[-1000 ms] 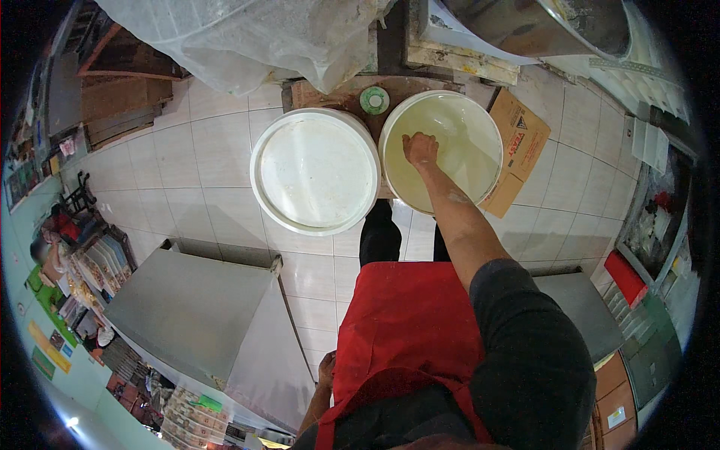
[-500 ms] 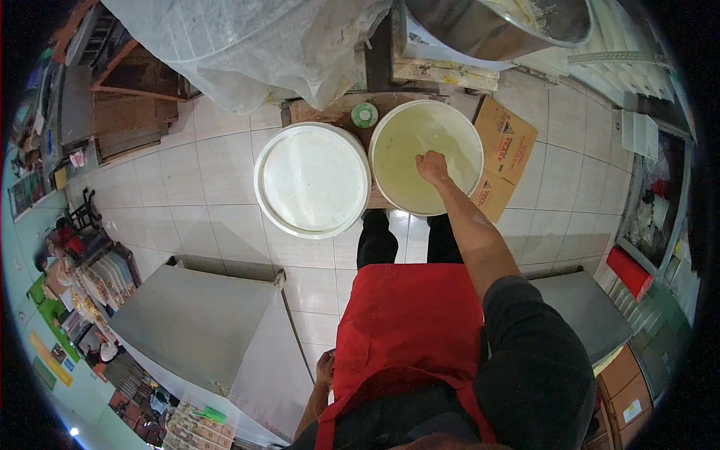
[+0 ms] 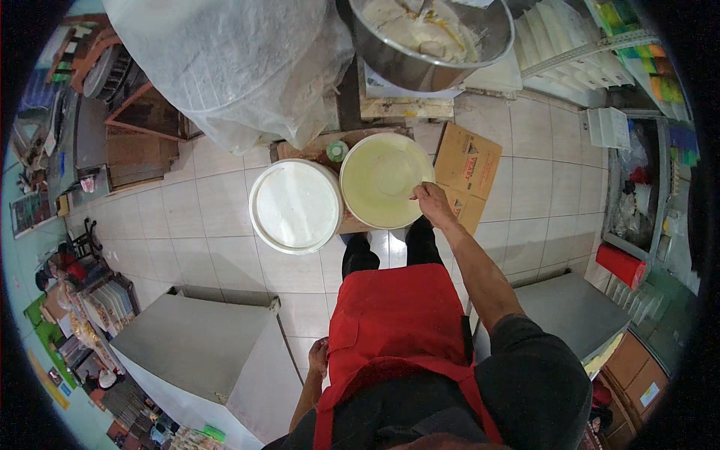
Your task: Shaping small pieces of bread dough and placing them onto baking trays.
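My right hand is at the right rim of a white bucket holding pale yellowish liquid. Its fingers are curled closed; I cannot make out whether anything is between them. Left of this bucket stands another white one with a lid, both on a worn wooden board. A small round green object sits behind them. My left hand hangs low beside my red apron, its fingers partly hidden and hard to read.
Ahead are a steel mixing bowl with creamy mixture and a draped plastic sheet. Flattened cardboard lies on the tiled floor to the right. Grey-topped units flank me. Racks and cluttered shelves line the sides.
My right hand has moved from over the middle of the liquid to the bucket's right rim. The view has tilted, showing more of the steel bowl and its contents.
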A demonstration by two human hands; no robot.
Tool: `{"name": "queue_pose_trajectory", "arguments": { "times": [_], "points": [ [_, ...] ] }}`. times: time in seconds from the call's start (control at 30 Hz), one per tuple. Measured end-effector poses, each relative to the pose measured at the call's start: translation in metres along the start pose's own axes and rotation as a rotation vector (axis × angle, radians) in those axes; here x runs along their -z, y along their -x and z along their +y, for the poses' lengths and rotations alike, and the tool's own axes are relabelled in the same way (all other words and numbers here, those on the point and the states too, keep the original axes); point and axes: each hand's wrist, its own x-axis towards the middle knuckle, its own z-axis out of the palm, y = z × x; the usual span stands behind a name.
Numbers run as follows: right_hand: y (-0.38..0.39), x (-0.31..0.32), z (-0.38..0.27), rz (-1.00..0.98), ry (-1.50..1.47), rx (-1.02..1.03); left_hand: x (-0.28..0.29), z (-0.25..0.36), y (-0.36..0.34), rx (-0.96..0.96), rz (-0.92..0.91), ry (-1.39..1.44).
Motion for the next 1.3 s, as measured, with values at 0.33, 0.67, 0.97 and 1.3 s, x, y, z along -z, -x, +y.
{"name": "queue_pose_trajectory", "arguments": {
  "times": [0.33,0.67,0.97,1.3],
  "points": [
    [0.002,0.198,-0.204,0.202,-0.159,0.193,-0.034,0.004,-0.016,0.016,0.036,0.07],
    [-0.125,0.243,-0.354,0.425,1.199,0.525,-0.066,0.008,-0.017,0.106,0.144,0.043],
    [-0.154,0.204,-0.306,0.629,1.509,0.725,-0.051,0.014,-0.009,0.167,0.151,-0.004],
    [0.008,0.143,-0.232,0.615,0.724,0.374,-0.014,0.026,-0.022,0.157,0.068,-0.182]
  ]
}}
